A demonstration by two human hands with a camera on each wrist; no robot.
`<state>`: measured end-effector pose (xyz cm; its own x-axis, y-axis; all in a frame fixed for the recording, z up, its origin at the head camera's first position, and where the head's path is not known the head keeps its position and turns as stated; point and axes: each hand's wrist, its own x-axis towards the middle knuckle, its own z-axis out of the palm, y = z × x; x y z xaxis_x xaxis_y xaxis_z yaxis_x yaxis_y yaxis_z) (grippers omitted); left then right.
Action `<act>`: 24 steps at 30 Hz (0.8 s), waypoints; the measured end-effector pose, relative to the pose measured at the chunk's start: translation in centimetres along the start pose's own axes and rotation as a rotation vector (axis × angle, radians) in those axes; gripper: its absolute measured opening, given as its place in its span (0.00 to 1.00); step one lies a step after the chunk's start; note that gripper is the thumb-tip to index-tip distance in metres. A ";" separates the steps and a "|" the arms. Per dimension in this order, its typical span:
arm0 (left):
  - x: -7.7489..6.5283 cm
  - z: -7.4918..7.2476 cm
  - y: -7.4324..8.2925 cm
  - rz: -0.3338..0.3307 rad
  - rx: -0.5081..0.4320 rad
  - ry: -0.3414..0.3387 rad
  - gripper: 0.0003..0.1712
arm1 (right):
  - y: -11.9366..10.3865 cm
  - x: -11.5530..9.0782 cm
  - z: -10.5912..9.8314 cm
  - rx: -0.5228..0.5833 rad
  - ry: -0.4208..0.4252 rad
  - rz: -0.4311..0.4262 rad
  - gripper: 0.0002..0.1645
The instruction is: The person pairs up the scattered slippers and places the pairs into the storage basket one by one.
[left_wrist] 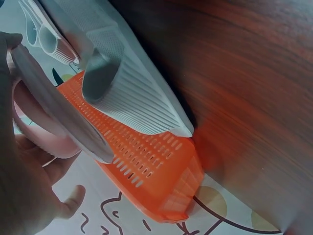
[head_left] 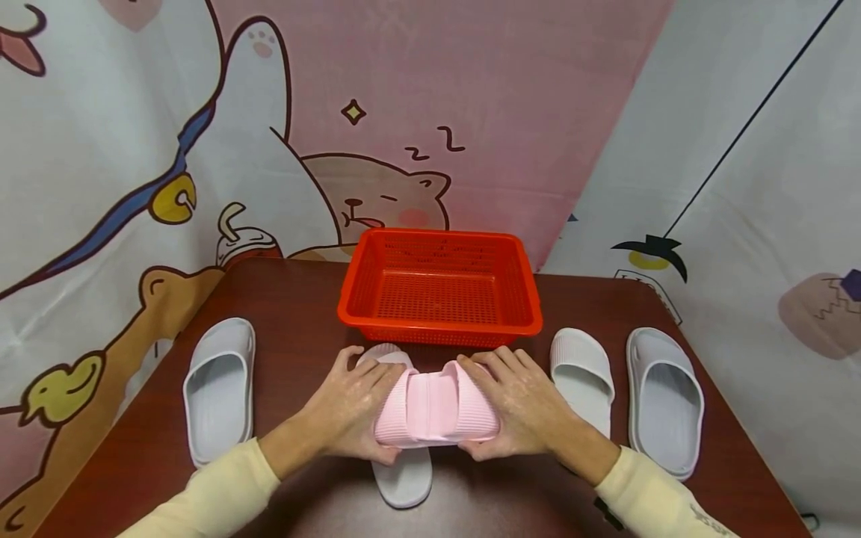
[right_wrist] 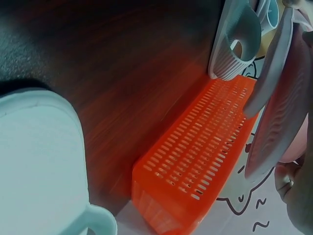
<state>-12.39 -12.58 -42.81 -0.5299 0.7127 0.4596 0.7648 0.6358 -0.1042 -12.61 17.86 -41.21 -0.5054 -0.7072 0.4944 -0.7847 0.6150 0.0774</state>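
Fingers of the left hand [head_left: 359, 411] and right hand [head_left: 521, 407] grip a pair of pink slippers [head_left: 433, 407], one hand curled over the outer side of each. They are held up above the brown table [head_left: 329, 493], in front of the red basket [head_left: 444, 334] and over a pale slipper [head_left: 403, 478] that lies beneath. Soles [right_wrist: 281, 103] seem to face each other, a gap showing between them in the right wrist view.

Such slippers look like moulded foam or rubber, so they are probably light and unlikely to break. Each ribbed strap [head_left: 390, 418] should give under a squeeze, while the thick sole likely bends only a little. Ribbing probably helps against slipping; smoother edges may slide more. A good hold is thumb and fingers across strap and sole together, pressing inward gently so neither slipper twists.
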 end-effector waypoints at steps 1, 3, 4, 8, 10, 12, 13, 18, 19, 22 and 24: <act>0.1 0.0 0.0 0.001 0.000 0.004 0.61 | 0.0 0.0 0.0 -0.001 0.004 0.001 0.58; 0.2 0.1 0.2 0.004 0.001 0.007 0.61 | -0.2 0.1 0.1 -0.002 0.013 0.000 0.58; 0.2 0.1 0.2 0.004 0.002 0.007 0.61 | -0.2 0.1 0.2 -0.004 0.015 0.000 0.58; 0.3 0.1 0.4 -0.001 -0.003 -0.002 0.61 | -0.5 0.1 0.4 -0.006 0.021 0.003 0.58; 0.3 0.2 0.5 -0.007 -0.007 -0.004 0.61 | -0.5 0.1 0.5 -0.005 0.019 0.010 0.58; 0.3 0.2 0.6 -0.010 -0.010 -0.006 0.60 | -0.6 0.1 0.6 -0.004 0.018 0.015 0.58; 0.3 0.2 0.6 -0.010 -0.010 -0.005 0.59 | -0.6 0.1 0.6 -0.003 0.018 0.017 0.58; 0.3 0.4 0.8 0.009 -0.009 0.008 0.59 | -0.7 0.0 0.8 -0.004 0.037 0.012 0.60; 0.4 0.5 0.8 0.012 -0.007 0.013 0.59 | -0.7 0.0 0.8 -0.005 0.040 0.012 0.60; 0.5 0.6 0.9 0.015 0.001 0.013 0.59 | -0.7 0.0 0.8 -0.010 0.049 0.008 0.60; 0.6 0.7 1.0 0.017 0.003 0.007 0.59 | -0.7 -0.1 0.8 -0.008 0.050 0.008 0.60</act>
<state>-12.25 -11.30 -43.26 -0.5137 0.7215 0.4643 0.7729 0.6241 -0.1147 -12.34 17.18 -42.01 -0.4932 -0.6836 0.5381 -0.7774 0.6238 0.0800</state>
